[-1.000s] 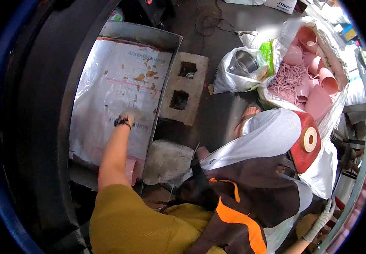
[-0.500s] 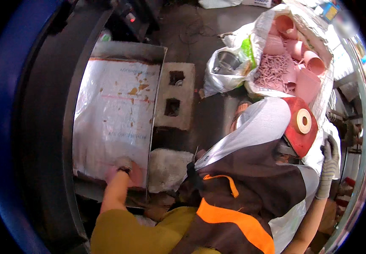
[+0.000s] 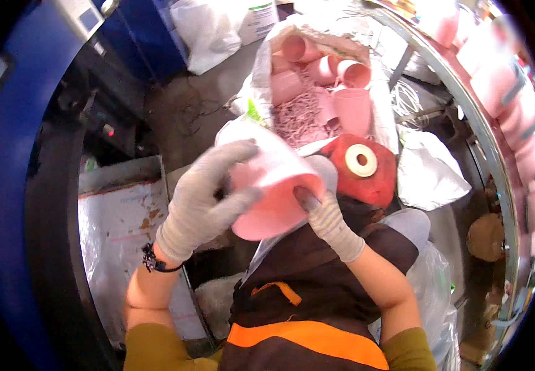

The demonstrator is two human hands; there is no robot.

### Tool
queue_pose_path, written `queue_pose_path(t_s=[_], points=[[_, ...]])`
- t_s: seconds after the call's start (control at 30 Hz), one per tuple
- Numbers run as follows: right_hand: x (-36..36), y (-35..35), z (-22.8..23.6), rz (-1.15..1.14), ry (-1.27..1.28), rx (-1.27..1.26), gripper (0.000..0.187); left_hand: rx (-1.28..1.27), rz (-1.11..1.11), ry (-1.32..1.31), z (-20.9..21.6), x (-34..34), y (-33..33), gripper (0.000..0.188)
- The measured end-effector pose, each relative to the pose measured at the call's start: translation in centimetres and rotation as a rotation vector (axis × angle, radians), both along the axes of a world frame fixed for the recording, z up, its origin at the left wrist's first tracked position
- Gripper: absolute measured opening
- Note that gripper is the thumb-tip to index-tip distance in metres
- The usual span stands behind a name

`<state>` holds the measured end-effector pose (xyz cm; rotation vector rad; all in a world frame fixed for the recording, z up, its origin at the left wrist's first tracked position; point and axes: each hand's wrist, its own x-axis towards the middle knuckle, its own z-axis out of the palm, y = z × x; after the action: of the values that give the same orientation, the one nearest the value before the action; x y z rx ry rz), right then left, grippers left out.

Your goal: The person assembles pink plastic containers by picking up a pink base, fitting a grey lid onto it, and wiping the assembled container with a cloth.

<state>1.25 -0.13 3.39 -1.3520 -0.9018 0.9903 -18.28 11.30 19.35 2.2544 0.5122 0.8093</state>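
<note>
In front of my lap a pink plastic tub (image 3: 280, 213) is tilted, its open mouth facing toward me and to the right. My gloved left hand (image 3: 199, 201) clasps its left side, thumb below and fingers across the top. The gloved right hand (image 3: 332, 227) grips the rim at the right, with the thumb inside the mouth and the other fingers mostly hidden behind the wall. Just beyond the tub lies a red pad (image 3: 357, 185) with a cream-coloured ring (image 3: 361, 161) on it.
A white woven sack (image 3: 261, 77) holds several pink tubs (image 3: 352, 105) and pink plastic strips (image 3: 301, 117). At left is a metal tray (image 3: 119, 170) lined with a printed sheet, beside a black machine frame. A white bag (image 3: 428, 170) and metal rack (image 3: 490, 130) are at right.
My left hand has come up from the tray's near end to my lap, where the pink tub is now held. The right hand has come in from the far right onto its rim.
</note>
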Motion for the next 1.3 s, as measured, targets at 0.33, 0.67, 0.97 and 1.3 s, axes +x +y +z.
queue_pose_path(t_s=[0.33, 0.67, 0.97, 1.3], points=[[1.7, -9.5, -0.8, 0.031, 1.313, 0.186, 0.047, -0.202, -0.192, -0.373, -2.7, 8.9, -2.1, 0.045], [7.5, -14.9, 1.0, -0.27, -0.45, 0.055, 0.033, -0.064, -0.44, -0.073, -2.4, 11.4, -2.2, 0.018], [6.3, -16.1, 7.4, -0.059, -0.65, -0.136, 0.062, 0.226, -0.228, 0.128, -6.4, 14.5, -9.4, 0.024], [7.8, -17.9, 2.8, -0.139, -0.621, -0.4, 0.058, 0.398, -0.579, 0.188, -5.3, 14.6, -13.1, 0.019]])
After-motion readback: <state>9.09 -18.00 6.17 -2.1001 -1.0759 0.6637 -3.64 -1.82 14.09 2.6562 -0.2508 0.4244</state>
